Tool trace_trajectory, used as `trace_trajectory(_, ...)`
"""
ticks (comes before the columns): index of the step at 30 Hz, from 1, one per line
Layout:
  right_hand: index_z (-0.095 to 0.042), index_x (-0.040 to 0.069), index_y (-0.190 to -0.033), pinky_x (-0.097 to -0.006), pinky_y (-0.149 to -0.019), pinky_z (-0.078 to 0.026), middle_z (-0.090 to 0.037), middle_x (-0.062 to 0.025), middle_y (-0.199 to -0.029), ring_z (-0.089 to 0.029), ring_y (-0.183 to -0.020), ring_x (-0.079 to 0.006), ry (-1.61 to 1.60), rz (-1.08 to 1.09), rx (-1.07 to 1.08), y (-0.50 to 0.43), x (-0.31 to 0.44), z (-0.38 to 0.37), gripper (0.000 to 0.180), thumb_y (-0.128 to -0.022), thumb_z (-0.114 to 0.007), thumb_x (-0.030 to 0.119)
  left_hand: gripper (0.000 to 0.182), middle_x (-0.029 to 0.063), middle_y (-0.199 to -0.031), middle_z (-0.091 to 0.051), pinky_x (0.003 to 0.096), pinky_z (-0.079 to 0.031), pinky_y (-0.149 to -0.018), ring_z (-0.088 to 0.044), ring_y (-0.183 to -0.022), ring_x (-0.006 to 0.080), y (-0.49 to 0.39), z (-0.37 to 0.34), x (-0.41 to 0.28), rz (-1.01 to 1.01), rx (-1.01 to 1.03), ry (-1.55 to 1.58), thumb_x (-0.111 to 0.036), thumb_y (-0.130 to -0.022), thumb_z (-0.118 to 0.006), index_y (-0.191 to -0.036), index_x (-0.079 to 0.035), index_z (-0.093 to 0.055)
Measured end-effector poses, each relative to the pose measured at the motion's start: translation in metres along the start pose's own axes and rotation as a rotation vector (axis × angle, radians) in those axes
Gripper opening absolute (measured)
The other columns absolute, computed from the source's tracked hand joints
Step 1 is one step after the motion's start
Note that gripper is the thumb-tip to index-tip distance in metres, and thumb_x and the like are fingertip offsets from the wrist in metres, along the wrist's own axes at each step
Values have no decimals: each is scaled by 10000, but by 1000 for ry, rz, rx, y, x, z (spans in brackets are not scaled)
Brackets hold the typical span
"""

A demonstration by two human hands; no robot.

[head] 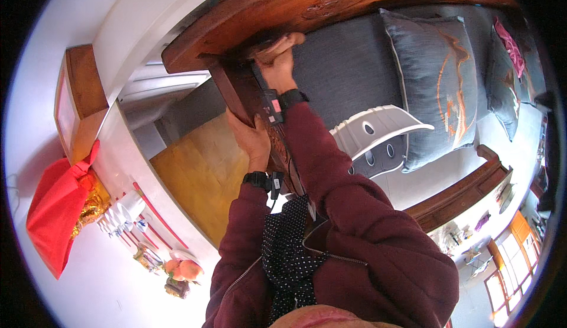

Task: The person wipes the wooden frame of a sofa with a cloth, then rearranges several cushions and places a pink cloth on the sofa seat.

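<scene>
My left hand [251,141] grips the side of the carved wooden armrest [237,93] of a sofa, thumb on the near face. Farther up, my right hand [279,64] reaches into the corner where the armrest meets the carved wooden backrest [266,22]. Its fingers are blurred and partly in shadow, so whether they hold anything is unclear. Beside the right hand lies the dark grey seat cushion [345,66]. Each wrist wears a black strap with a small device.
A grey throw pillow [436,84] and a white plastic item with oval holes [376,126] rest on the right. A low wooden table [460,195] stands beyond. Left, a white surface bears a red bag [60,212], a wooden box [84,102], several cups and peach-like fruit [188,269].
</scene>
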State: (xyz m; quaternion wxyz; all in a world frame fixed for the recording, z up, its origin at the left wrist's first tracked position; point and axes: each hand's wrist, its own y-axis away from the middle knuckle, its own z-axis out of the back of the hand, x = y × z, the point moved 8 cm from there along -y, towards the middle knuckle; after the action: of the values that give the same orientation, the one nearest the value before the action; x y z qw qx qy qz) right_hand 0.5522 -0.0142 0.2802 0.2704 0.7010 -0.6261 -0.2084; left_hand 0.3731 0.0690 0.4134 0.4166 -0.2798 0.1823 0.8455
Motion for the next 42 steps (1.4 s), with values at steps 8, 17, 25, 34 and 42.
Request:
trace_trajectory(8,-317,62,-1387,-406,-1041,-360,-467,-155,-1310,-455,-1182,-289,366,742,-127,-2,67,-62,557,-1021,-464,455,761,271,-1442,-382,440,-335,-1107,-406,-1321,424,1,-3,3,12,42,43,-72,-863,-653,-1485,23,-225)
trace_trajectory(17,-477,89,-1193,-372,-926,-453,-544,-53,-1160,-513,-1047,-200,517,203,39,35,8,-45,270,-1010,-548,275,748,274,-1440,-383,428,-335,-1106,-406,-1328,405,0,-6,8,-23,4,51,-90,-881,-647,-1485,33,-224)
trace_trajectory(25,-465,95,-1133,-341,-716,-509,-577,-54,-946,-572,-839,-182,233,854,243,37,206,-126,217,-1016,-541,261,750,288,-1443,-387,432,-303,-1123,-399,-1328,421,0,-2,1,-47,16,-18,-96,-869,-656,-1472,61,-238)
trace_trajectory(34,-467,54,-1172,-366,-914,-409,-511,-109,-1057,-511,-1012,-258,372,1034,106,24,133,-122,260,-982,-582,190,759,312,-1421,-392,423,-300,-1126,-408,-1316,427,0,-2,0,-101,34,13,-93,-852,-669,-1459,86,-252)
trace_trajectory(42,-486,30,-1134,-368,-961,-383,-458,-114,-1066,-468,-1051,-265,873,922,92,78,-12,-85,394,-818,-716,75,545,122,-1401,-450,383,-364,-1079,-478,-1245,295,4,-44,73,606,113,1378,-293,-1017,-443,-1482,-46,-301)
